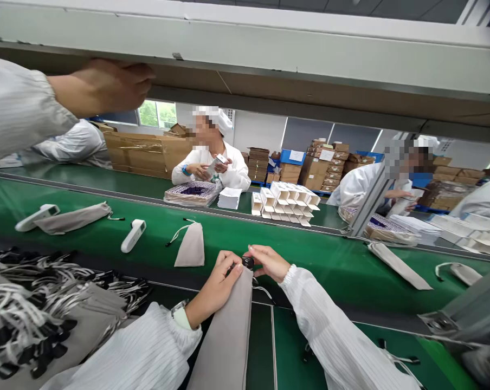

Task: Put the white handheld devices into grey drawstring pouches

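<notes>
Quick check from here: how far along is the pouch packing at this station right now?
Done: a filled grey pouch lies on the green belt to the right. In hand: the left hand and right hand hold the cord lock at the mouth of a grey pouch. Left: a white device beside a flat pouch, another white device, and a stack of empty pouches.

matt grey cloth pouch [229, 336], glossy green belt [269, 244]

Grey pouch [224, 336], green belt [310, 254], white sleeves [334, 336]
</notes>
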Motion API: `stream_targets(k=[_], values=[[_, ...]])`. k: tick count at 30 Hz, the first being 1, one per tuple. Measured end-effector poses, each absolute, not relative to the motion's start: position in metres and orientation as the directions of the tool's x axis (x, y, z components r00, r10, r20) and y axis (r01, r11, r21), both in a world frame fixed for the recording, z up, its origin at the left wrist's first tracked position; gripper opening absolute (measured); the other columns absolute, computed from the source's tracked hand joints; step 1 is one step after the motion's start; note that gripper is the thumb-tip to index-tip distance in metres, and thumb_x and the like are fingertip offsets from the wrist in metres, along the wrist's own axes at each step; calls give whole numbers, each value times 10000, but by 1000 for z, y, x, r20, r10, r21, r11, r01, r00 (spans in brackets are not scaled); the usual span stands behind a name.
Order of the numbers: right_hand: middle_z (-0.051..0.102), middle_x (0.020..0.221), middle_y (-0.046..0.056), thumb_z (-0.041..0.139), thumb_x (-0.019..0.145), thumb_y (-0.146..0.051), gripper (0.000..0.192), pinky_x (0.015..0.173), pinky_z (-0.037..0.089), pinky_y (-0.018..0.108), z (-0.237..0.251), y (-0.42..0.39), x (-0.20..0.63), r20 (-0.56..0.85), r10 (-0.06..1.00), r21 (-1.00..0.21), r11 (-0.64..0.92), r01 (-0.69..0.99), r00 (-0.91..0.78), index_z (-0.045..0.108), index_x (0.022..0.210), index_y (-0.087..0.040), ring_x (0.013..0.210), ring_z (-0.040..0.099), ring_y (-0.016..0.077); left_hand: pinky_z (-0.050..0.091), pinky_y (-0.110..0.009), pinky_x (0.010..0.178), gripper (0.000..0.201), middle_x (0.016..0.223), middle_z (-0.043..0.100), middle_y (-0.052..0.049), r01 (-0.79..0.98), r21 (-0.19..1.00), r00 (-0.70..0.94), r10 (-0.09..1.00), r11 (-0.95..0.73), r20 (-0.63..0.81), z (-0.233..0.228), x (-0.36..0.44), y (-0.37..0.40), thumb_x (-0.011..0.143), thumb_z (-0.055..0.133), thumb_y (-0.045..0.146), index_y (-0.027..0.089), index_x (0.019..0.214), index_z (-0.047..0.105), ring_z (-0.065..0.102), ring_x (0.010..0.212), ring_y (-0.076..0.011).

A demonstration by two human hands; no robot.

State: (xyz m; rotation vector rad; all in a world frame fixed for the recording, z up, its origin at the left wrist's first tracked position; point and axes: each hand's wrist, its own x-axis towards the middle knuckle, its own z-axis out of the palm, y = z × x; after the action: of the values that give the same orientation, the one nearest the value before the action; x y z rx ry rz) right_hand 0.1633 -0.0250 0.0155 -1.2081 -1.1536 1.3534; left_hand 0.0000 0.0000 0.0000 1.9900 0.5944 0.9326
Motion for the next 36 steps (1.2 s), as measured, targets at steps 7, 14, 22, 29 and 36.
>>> stream_targets(k=[7, 14, 22, 29, 36], values=[[503, 554, 17, 415, 695, -637, 546, 350, 329, 168, 6, -29, 157, -185, 937, -982, -168, 83, -296, 557, 653, -112, 424, 430, 67, 367, -220, 756, 242, 875, 365, -22, 113, 830, 588, 710, -546, 387, 6, -3, 3, 855, 324, 348, 172, 779, 472, 416, 835, -126], [483, 523, 12, 367, 765, -539, 430, 472, 322, 214, 12, -29, 172, 499, 839, -659, 203, 724, 218, 578, 691, -172, 453, 402, 91, 333, -209, 537, 349, 686, 441, 14, 445, 803, 619, 784, -398, 45, 38, -22, 5, 770, 395, 514, 174, 804, 464, 421, 601, -111], [532, 529, 40, 281, 725, -626, 559, 377, 271, 200, 10, -30, 221, 210, 924, -868, 26, 496, 320, 577, 715, -152, 381, 351, 79, 108, -196, 345, 393, 409, 206, 78, 170, 985, 855, 494, 18, -157, 81, -31, -51, 790, 376, 478, 168, 550, 356, 150, 343, -42], [584, 813, 25, 704, 495, -347, 506, 607, 423, 248, -2, -44, 126, 13, 850, -997, 50, 54, -526, 540, 947, -189, 644, 525, 131, 160, -173, 343, 372, 437, 222, 77, -164, 984, 632, 758, -76, 164, 64, -20, -31, 829, 330, 457, 157, 626, 413, 180, 357, -40], [560, 924, 131, 570, 571, -490, 553, 688, 437, 362, 19, -26, 204, 48, 792, -959, -133, 248, 609, 492, 989, -137, 840, 537, 278, 386, -265, 782, 269, 914, 543, -47, 169, 760, 721, 604, -627, 338, 34, -13, -45, 852, 329, 325, 168, 986, 501, 491, 876, -155]])
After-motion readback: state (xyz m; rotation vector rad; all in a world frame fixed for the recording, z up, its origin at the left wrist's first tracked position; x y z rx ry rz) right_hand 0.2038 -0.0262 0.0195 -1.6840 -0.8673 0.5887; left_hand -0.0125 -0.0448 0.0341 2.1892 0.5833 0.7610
